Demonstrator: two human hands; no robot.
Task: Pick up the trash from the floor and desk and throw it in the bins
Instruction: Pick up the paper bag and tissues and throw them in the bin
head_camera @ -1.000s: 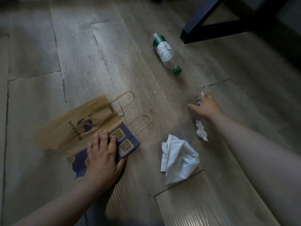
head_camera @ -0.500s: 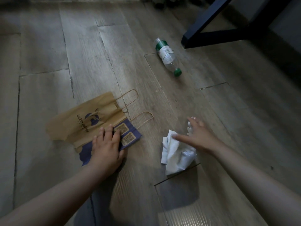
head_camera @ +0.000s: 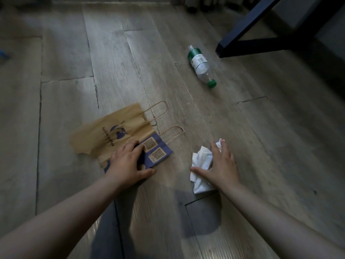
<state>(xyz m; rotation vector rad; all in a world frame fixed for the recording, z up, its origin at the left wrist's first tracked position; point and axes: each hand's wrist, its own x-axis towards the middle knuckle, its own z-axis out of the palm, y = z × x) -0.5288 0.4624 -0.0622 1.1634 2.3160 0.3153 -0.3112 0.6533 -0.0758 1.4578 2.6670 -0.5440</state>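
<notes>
A brown and blue paper bag [head_camera: 119, 131] lies flat on the wood floor. My left hand [head_camera: 128, 161] rests on its blue lower part, fingers curled into the paper and thumb spread toward the floor. A crumpled white tissue [head_camera: 202, 157] lies to the right. My right hand [head_camera: 222, 163] covers its right side, thumb stretched out along its lower edge. A small white scrap [head_camera: 219, 143] is pinched at that hand's fingertips. Farther back, a clear plastic bottle [head_camera: 200, 65] with a green cap lies on its side.
A dark table leg and crossbar [head_camera: 242, 34] stand at the upper right, close behind the bottle. The bag's two paper handles [head_camera: 168, 128] stick out toward the tissue. Bare wood floor surrounds everything. No bin is in view.
My right hand came back from the far scraps toward me and settled over the tissue. The small wrapper that lay near the tissue is gone from the floor. My left fingers curled on the bag.
</notes>
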